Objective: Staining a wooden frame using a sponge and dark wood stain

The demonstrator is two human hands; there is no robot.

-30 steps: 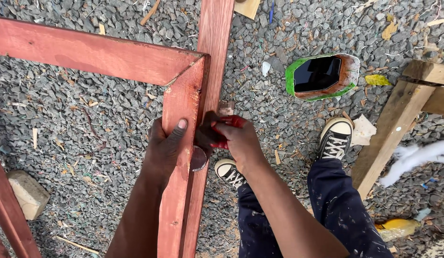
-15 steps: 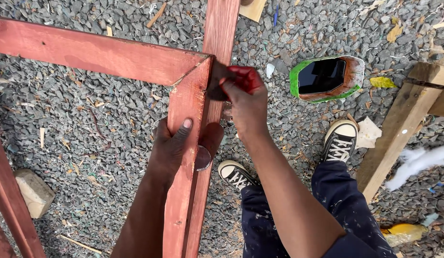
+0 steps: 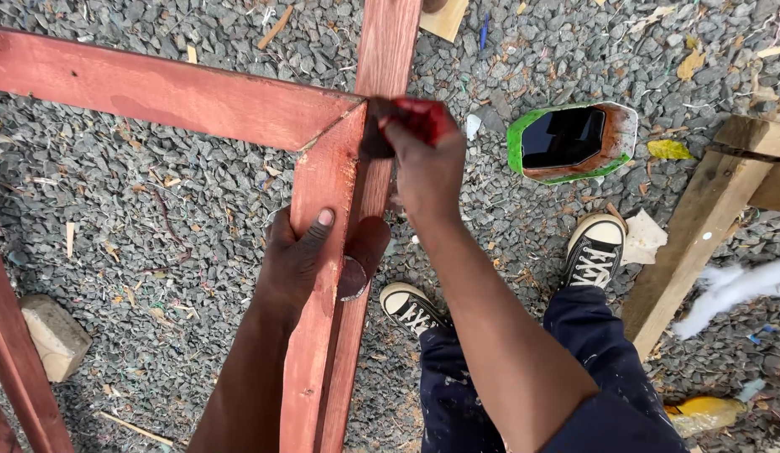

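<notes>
Green cut container [image 3: 572, 141] holds dark stain, near right hand [image 3: 427, 164].

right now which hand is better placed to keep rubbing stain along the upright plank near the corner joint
Probably the right hand: it holds the dark stained pad against the red plank right at the corner joint. The left hand grips the plank lower down, steadying it.

Cut-open green container [image 3: 572, 143] of dark liquid lies on gravel [image 3: 155, 218]
</notes>
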